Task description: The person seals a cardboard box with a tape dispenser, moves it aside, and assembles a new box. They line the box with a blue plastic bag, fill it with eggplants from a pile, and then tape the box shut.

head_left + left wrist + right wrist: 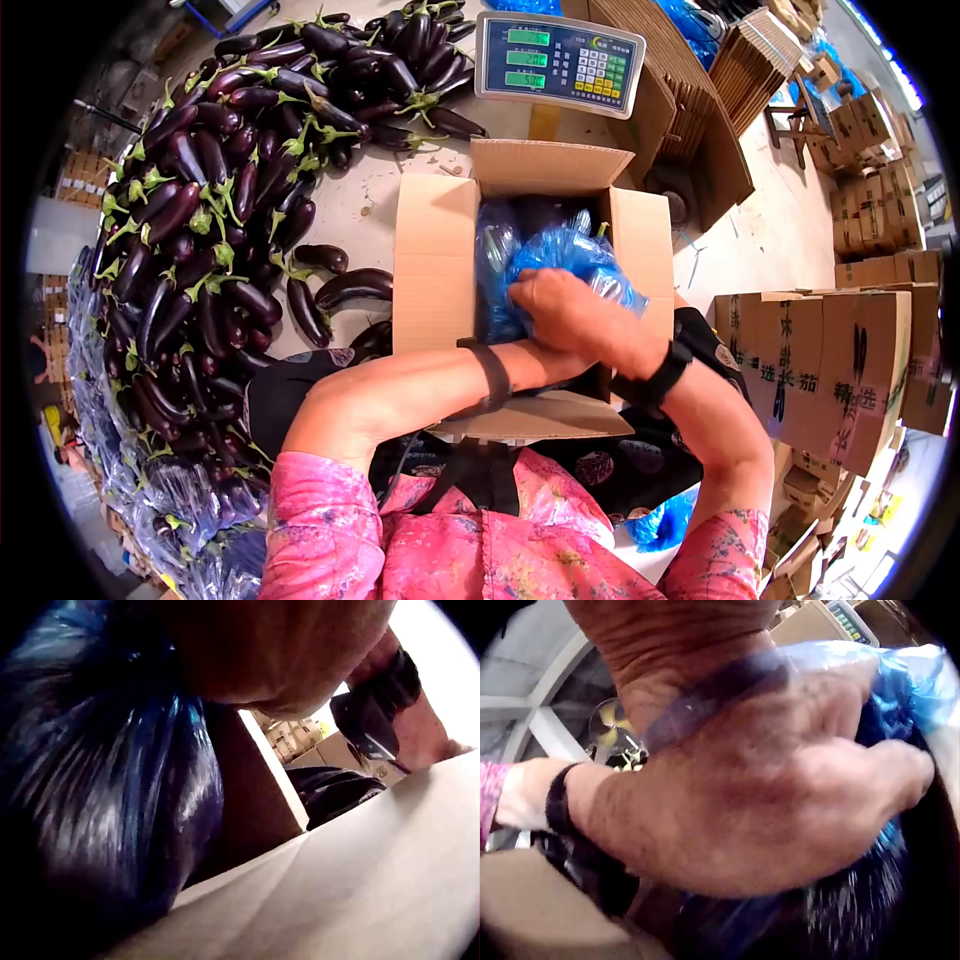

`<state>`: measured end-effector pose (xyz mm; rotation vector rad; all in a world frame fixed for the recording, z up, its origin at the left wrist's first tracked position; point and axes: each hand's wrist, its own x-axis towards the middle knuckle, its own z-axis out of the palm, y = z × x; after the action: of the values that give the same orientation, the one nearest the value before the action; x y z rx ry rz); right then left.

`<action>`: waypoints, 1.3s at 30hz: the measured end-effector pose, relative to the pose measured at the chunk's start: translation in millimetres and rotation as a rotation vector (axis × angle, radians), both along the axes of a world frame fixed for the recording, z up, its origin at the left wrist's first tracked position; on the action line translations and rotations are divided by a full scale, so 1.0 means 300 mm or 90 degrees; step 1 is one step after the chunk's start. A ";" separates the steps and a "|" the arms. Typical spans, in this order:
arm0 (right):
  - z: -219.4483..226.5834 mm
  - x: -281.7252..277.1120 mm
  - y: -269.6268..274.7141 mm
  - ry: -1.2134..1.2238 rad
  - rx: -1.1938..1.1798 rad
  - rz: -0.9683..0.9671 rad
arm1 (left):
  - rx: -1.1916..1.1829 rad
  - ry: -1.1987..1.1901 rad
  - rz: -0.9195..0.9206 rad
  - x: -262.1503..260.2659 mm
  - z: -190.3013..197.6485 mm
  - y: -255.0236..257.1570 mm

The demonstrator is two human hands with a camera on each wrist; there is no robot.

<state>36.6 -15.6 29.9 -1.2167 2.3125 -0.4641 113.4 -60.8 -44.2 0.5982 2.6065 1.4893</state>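
A blue plastic bag (570, 250) with dark eggplants showing through it lies in an open cardboard box (435, 265). My right hand (570, 310) grips the bag's gathered top with curled fingers. Crossing beneath its wrist, my left hand (560, 364) is mostly covered in the head view. Large in the right wrist view, the left hand (742, 810) has curled fingers against the bag's neck, with loose film across the hands. Tight pleats run up the bag (120, 795) towards the hands in the left wrist view; the fingertips are hidden there.
Loose eggplants (210, 230) are heaped on the left, some close to the box. A digital scale display (560, 62) stands behind the box. Folded cardboard (680, 110) leans at the back right, and printed cartons (810, 365) stand on the right.
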 end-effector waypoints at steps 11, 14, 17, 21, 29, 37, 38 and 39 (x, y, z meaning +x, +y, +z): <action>-0.134 0.187 0.116 0.379 -0.071 0.197 | -0.223 0.130 -0.166 -0.125 0.453 -0.310; -0.071 0.230 0.111 0.407 0.059 0.209 | -0.133 0.237 -0.145 -0.204 0.230 -0.280; -0.036 0.233 0.173 0.368 0.015 0.179 | -0.188 0.166 -0.174 -0.213 0.112 -0.261; -0.085 0.150 0.292 0.348 -0.046 0.060 | -0.150 0.086 -0.172 -0.121 0.154 -0.286; -0.104 -0.024 0.203 0.284 -0.172 -0.157 | -0.126 0.229 0.010 -0.145 0.139 -0.285; -0.074 -0.100 0.125 0.360 -0.144 -0.313 | -0.294 0.210 0.079 -0.238 0.085 -0.230; -0.113 -0.102 0.142 0.333 -0.163 -0.298 | -0.366 0.263 0.081 -0.246 0.068 -0.220; -0.094 -0.098 0.127 0.308 -0.185 -0.278 | -0.393 0.276 0.120 -0.255 0.058 -0.197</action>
<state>7.1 22.5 1.7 -1.0254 3.0347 -0.7440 36.8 -119.8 -26.9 0.6622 3.2910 0.5365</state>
